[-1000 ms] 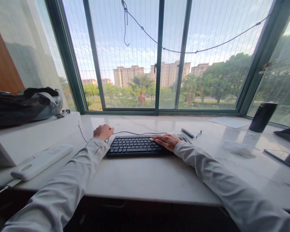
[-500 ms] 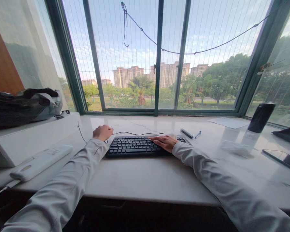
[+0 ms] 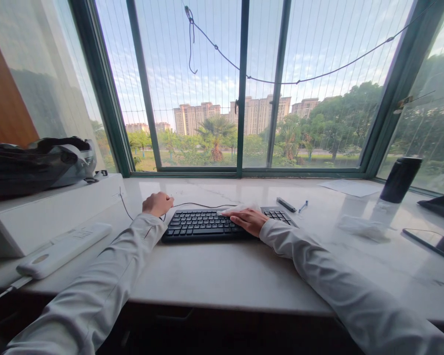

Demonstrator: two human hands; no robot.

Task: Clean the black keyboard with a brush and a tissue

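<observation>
A black keyboard lies on the white marbled sill. Across its right half rests my right hand, palm down with fingers stretched toward the left. It presses a thin white tissue against the keys; the tissue shows above the hand and at the fingertips. Beyond the keyboard's upper left corner, my left hand is closed with its fingers curled. A thin dark cable runs right beside this hand, but whether the fingers grip it or something else is hidden.
A white box with a dark bag on it stands left, behind a white power strip. To the right are a dark pen-like stick, a small blue pen, crumpled clear plastic, a black bottle, paper and a phone.
My right hand has slid slightly left over the keys with the tissue, uncovering more of the number pad. My left hand has stayed in about the same place.
</observation>
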